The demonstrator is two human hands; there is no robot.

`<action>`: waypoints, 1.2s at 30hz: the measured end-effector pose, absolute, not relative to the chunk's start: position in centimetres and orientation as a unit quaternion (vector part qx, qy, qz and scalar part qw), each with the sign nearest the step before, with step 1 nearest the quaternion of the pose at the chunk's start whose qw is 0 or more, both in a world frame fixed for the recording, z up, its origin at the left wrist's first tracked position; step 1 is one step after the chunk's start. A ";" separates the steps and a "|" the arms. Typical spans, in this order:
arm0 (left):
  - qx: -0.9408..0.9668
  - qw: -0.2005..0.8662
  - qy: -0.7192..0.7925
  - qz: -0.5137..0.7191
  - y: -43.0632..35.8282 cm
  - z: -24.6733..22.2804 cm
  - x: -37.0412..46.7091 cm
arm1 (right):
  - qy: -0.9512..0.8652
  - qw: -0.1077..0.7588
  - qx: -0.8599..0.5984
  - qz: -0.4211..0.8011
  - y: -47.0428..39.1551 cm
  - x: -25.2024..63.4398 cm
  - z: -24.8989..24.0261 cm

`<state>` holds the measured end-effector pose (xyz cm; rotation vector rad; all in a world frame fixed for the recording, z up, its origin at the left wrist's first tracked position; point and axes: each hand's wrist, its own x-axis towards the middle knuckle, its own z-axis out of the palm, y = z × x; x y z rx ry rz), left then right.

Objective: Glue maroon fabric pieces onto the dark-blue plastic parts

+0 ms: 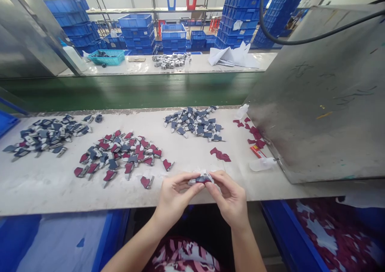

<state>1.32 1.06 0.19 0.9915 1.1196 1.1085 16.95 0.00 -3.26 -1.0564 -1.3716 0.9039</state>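
Note:
Both my hands meet over the table's front edge, pinching one small grey, white and maroon plastic part [202, 179] between them. My left hand [173, 194] grips its left end with thumb and fingers, and my right hand [230, 194] holds its right end. The fingertips hide much of the part. To the left lies a pile of maroon-and-grey parts [120, 154], with a single maroon part [146, 182] nearest my left hand. Beyond my hands is a pile of grey-and-white parts [194, 123]. A few loose maroon pieces [220, 155] lie just past my right hand.
Another grey pile [49, 133] lies far left. A metal panel [327, 99] stands at right, beside more maroon pieces [255, 133] and clear plastic bags [262, 164]. Blue bins [296, 240] sit below the table edge. A green conveyor belt [135, 89] runs behind the table.

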 end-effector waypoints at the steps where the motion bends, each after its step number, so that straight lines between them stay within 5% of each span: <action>1: 0.422 0.598 0.478 0.486 0.9 0.1 1.5 | -0.583 0.561 -0.448 0.380 -0.1 16.9 -3.3; 12: 0.477 0.502 0.472 0.546 -0.3 -0.6 2.6 | -0.514 0.631 -0.446 0.373 -0.6 15.4 -3.6; 36: 0.601 0.345 0.436 0.574 0.2 -2.6 1.9 | -0.434 0.631 -0.473 0.435 0.0 14.3 -4.9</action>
